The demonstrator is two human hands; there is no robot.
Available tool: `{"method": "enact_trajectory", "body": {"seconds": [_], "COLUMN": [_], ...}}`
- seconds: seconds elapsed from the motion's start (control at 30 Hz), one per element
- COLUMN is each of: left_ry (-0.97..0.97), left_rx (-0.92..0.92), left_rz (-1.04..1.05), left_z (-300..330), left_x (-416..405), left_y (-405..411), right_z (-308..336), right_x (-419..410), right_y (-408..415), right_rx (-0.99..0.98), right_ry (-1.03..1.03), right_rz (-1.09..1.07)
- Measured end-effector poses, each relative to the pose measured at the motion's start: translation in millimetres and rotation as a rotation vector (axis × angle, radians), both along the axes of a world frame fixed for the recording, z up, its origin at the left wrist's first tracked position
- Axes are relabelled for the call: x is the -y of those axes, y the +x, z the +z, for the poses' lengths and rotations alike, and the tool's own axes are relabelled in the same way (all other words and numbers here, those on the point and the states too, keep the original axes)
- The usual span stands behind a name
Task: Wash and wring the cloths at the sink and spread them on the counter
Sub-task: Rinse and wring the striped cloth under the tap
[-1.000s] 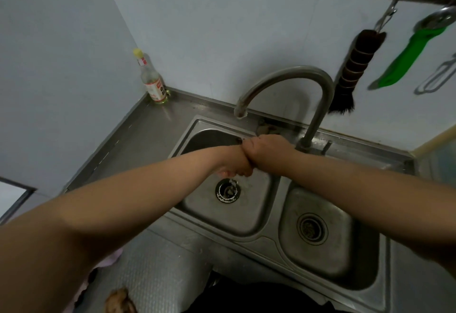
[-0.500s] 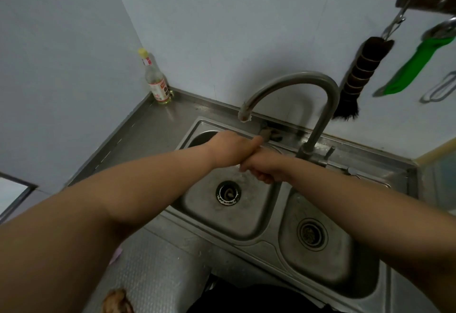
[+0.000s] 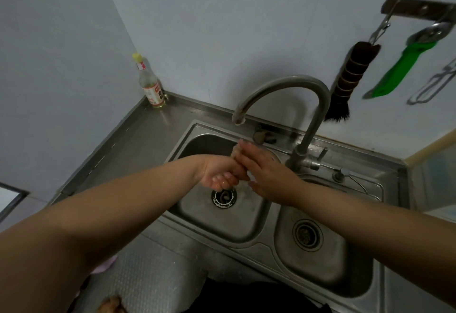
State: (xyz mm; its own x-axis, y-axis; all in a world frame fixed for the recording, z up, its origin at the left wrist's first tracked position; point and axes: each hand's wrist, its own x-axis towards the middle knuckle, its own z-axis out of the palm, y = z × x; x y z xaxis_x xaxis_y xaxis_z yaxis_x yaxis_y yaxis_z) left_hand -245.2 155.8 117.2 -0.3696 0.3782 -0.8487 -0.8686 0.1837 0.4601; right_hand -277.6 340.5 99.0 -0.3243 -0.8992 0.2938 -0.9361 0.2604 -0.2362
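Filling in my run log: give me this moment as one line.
stage: wringing | left hand: grips cloth | right hand: fingers straight against cloth | place: over left basin | faucet: no stream visible

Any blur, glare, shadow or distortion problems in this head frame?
Head view: wide-angle bending curves the counter edge and swells the forearms; light is dim and flat; the faucet and brush cast soft wall shadows; the right hand is slightly motion-blurred; mild sheen in the sink, no harsh glare.

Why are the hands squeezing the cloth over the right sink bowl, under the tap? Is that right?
Not quite. In the head view the hands, left and right, hold the cloth over the left sink bowl, under the tap.
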Motion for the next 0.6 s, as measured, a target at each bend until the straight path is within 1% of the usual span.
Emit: {"method": "enact_trajectory", "body": {"seconds": [0.03,0.1,0.13,0.17,0.23,0.3,0.37,0.43,0.5,0.53,0.6], "left_ry": [0.128,0.386,0.486,0.541,0.535,0.459,0.298,0.057,-0.181,-0.295,-0.542], "left_rx": [0.031,0.111,0.13,0.139,0.148,0.133,0.089,0.048,-0.004,-0.059,-0.238], "left_rz": [-0.05,-0.167,-0.224,-0.277,-0.313,-0.256,-0.15,-0.021,0.07,0.088,0.067], "left_z": [0,-1,0,4,8,13,19,20,16,14,9], "left_x": [-2,-9,-11,-12,-12,-13,-18,-28,-39,-45,-54], "left_y": [1,2,2,4,5,7,8,8,8,7,7], "right_z": [-2,2,9,15,25,34,39,46,54,56,57], "right_x": [1,6,9,11,15,20,22,25,29,31,37], "right_y": [-5,-15,-18,-21,-25,-28,-33,-36,-33,-30,-23], "right_rx": [-0.132,-0.213,-0.253,-0.312,-0.414,-0.42,-0.44,-0.47,-0.458,-0.423,-0.353], "right_ry": [-0.075,-0.183,-0.213,-0.22,-0.129,0.018,0.141,0.331,0.536,0.608,0.71], "right_rz": [0.076,0.177,0.227,0.271,0.347,0.384,0.386,0.352,0.286,0.242,0.122]}}
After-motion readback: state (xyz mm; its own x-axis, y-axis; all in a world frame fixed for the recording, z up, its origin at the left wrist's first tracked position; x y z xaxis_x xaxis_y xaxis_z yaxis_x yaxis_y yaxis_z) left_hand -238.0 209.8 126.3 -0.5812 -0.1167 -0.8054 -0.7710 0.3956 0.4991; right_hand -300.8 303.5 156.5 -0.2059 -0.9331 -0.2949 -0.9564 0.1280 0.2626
